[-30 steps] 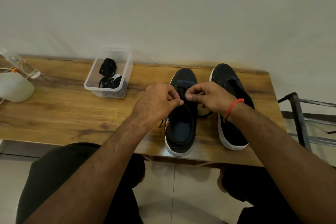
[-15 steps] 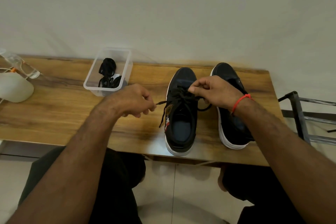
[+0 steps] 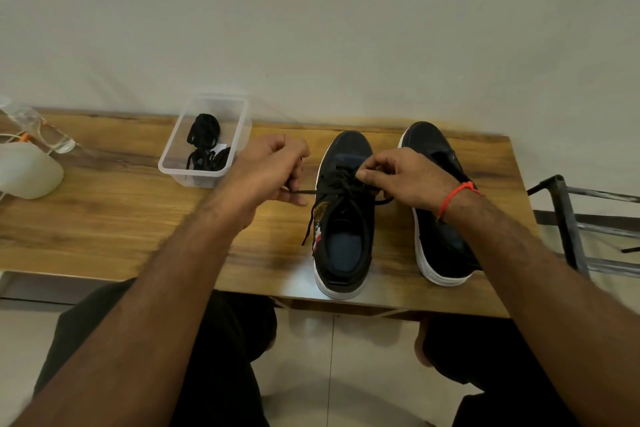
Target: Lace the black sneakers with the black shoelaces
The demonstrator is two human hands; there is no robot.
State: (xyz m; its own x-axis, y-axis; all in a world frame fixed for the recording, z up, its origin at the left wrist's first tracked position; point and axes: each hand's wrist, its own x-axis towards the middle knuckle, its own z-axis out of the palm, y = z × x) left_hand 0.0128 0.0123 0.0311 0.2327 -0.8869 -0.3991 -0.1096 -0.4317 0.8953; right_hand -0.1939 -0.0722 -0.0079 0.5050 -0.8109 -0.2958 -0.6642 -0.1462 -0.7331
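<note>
Left hand (image 3: 273, 170) pulled lace (image 3: 306, 191) leftward, beside container (image 3: 207, 140)

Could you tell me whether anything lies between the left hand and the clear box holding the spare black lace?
Nothing visible does. The left hand pinches the lace running from the left sneaker, right beside the clear box. The spare lace lies inside the open box, with only bare table around it.

A brown wood-grain table (image 3: 104, 218) is seen. Two black white-soled sneakers (image 3: 344, 218) (image 3: 440, 250) are set on it, right of a clear plastic tub (image 3: 180, 170); a white rounded object (image 3: 24, 170) is placed far left.
</note>
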